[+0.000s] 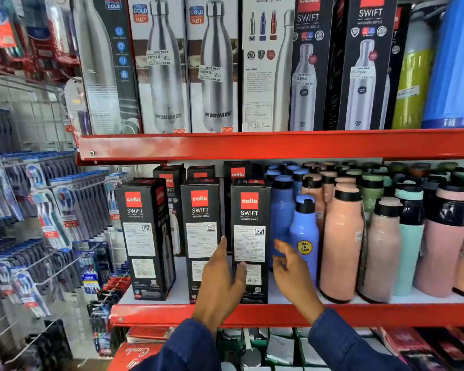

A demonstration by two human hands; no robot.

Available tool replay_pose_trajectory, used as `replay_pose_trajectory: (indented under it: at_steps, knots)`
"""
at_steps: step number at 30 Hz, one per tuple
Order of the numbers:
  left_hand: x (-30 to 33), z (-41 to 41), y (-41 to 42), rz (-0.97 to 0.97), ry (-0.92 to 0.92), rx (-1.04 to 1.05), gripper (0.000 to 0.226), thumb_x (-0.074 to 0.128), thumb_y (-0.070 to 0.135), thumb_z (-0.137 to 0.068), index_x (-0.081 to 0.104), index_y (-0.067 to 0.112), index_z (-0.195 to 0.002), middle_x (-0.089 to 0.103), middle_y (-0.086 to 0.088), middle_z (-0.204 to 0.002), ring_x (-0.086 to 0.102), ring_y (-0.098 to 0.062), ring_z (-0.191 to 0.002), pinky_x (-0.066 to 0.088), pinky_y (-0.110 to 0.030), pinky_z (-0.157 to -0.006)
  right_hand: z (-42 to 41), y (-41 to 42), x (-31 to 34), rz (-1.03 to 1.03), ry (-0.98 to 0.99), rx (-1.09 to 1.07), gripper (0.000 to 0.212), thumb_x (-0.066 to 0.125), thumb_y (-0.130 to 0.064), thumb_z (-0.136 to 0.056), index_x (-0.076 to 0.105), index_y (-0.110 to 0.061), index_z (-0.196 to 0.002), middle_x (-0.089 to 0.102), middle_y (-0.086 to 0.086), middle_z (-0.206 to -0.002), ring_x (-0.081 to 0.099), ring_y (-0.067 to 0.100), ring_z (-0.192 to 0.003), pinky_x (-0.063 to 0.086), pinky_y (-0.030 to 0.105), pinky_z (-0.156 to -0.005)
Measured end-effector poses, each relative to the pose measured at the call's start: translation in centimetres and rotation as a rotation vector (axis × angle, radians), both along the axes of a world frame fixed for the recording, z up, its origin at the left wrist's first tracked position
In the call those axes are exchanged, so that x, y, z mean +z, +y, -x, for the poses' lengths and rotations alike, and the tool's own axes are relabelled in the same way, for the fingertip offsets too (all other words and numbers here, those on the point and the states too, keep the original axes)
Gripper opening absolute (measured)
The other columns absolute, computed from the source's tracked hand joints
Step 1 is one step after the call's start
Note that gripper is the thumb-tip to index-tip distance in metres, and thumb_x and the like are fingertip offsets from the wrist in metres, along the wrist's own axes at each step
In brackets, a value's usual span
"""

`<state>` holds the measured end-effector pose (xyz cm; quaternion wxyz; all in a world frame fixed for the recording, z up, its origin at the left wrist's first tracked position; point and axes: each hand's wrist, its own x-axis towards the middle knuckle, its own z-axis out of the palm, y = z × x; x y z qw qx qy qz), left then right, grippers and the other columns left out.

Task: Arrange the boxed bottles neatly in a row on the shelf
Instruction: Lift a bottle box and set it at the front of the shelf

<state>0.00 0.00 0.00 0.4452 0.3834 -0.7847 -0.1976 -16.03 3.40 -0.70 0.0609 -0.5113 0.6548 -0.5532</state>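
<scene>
Three black Cello Swift boxed bottles stand upright along the front of the middle shelf [158, 314]: a left box [142, 236], slightly turned, a middle box [201, 226] and a right box [249, 210]. More such boxes [169, 180] stand behind them. My left hand [223, 279] has its fingers spread at the right box's lower left edge. Its thumb lies on the box's front and its fingers reach up between the middle and right boxes. My right hand [289, 269] hovers with its fingers apart just beside the right box's right side, in front of a blue bottle [304, 231].
Loose blue, pink [340, 245] and mint bottles crowd the shelf right of the boxes. The upper red shelf [252, 144] carries taller boxed steel bottles. Toothbrush packs hang on a wire rack [38, 210] at the left. Gaps of white shelf show between the front boxes.
</scene>
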Motion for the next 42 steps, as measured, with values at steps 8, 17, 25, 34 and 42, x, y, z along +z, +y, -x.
replay_pose_trajectory:
  at_steps: [8,17,25,34,42]
  knots:
    - [0.2,1.2,0.3,-0.047,0.06,0.053,0.068,0.067,0.032,-0.09,0.042,0.005,-0.148,0.067,-0.008,-0.136,0.064,-0.025,-0.124,0.047,-0.025,-0.102,-0.5,-0.1,0.3,-0.005,0.001,-0.03,0.044,0.05,0.007,-0.088,0.056,-0.01,-0.127,0.062,-0.004,-0.106,0.058,0.012,-0.091,0.038,0.008,-0.077]
    - [0.3,1.5,0.4,-0.094,0.223,0.014,0.067,0.073,0.054,-0.079,0.052,0.03,-0.137,0.071,0.018,-0.116,0.07,-0.008,-0.104,0.059,-0.037,-0.094,-0.6,0.4,-0.1,0.088,-0.06,0.007,0.05,0.044,0.01,-0.089,0.062,-0.022,-0.122,0.07,-0.007,-0.11,0.068,0.008,-0.099,0.054,0.033,-0.093]
    - [1.2,1.3,1.7,-0.108,0.504,-0.006,0.077,0.097,0.039,-0.058,0.054,0.025,-0.119,0.071,0.008,-0.111,0.069,0.001,-0.094,0.06,-0.024,-0.084,-1.5,2.7,0.2,0.371,0.011,0.0,0.046,0.054,0.013,-0.085,0.071,-0.024,-0.106,0.071,-0.013,-0.108,0.067,0.01,-0.103,0.055,0.031,-0.089]
    - [1.5,-0.6,1.0,0.021,0.529,-0.144,0.076,0.091,0.02,-0.064,0.054,0.025,-0.131,0.074,0.005,-0.117,0.073,-0.013,-0.107,0.06,-0.025,-0.092,-1.0,4.6,2.1,0.425,0.053,0.048,0.041,0.073,-0.02,-0.08,0.059,-0.025,-0.118,0.058,-0.016,-0.119,0.061,0.011,-0.108,0.052,0.024,-0.087]
    - [2.5,-1.2,-0.5,-0.068,0.383,-0.365,0.07,0.069,0.003,-0.092,0.038,0.015,-0.154,0.059,-0.001,-0.148,0.058,-0.016,-0.135,0.047,-0.039,-0.114,-1.1,4.2,1.9,0.325,-0.07,0.224,0.051,0.071,-0.013,-0.085,0.055,-0.025,-0.131,0.068,-0.018,-0.12,0.061,-0.003,-0.111,0.055,0.02,-0.088]
